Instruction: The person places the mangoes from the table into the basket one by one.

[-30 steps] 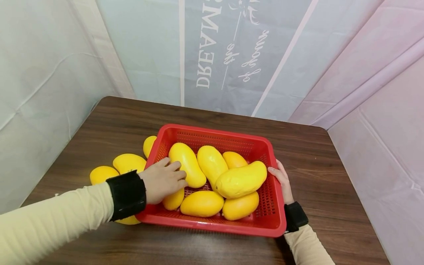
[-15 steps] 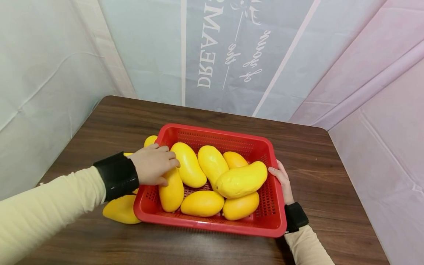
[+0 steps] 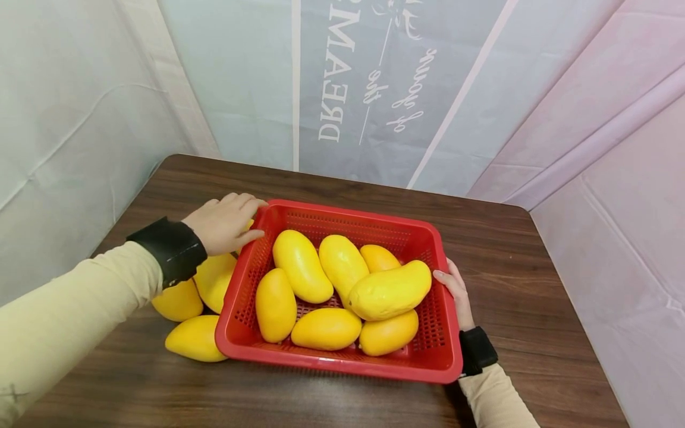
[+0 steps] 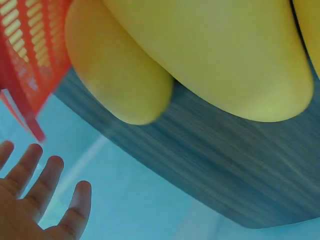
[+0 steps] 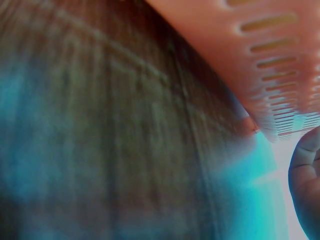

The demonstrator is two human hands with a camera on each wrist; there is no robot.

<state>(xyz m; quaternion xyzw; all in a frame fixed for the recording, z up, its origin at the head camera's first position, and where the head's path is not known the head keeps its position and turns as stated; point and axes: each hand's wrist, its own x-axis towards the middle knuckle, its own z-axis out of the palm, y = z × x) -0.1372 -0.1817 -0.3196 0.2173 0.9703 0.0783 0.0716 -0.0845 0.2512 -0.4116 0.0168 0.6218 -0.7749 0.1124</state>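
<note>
Seven mangoes point(image 3: 302, 266) lie in the basket point(image 3: 342, 367), with at least four loose mangoes point(image 3: 196, 339) left outside, toward nine o'clock. The left hand point(image 3: 223, 224), fingers spread and holding nothing, is at the rim's ten o'clock, off the inside mango it covered half a second ago; the right hand point(image 3: 458, 294) pinches the rim at three o'clock as before.

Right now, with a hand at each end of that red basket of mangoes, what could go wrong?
The top mango lies across others in the basket, so a jolt might roll it off them.

Loose mangoes lie on the table by the basket's left side; sliding it left could knock them.

The left hand has its fingers fairly straight, so a lift now might tilt the basket.
</note>
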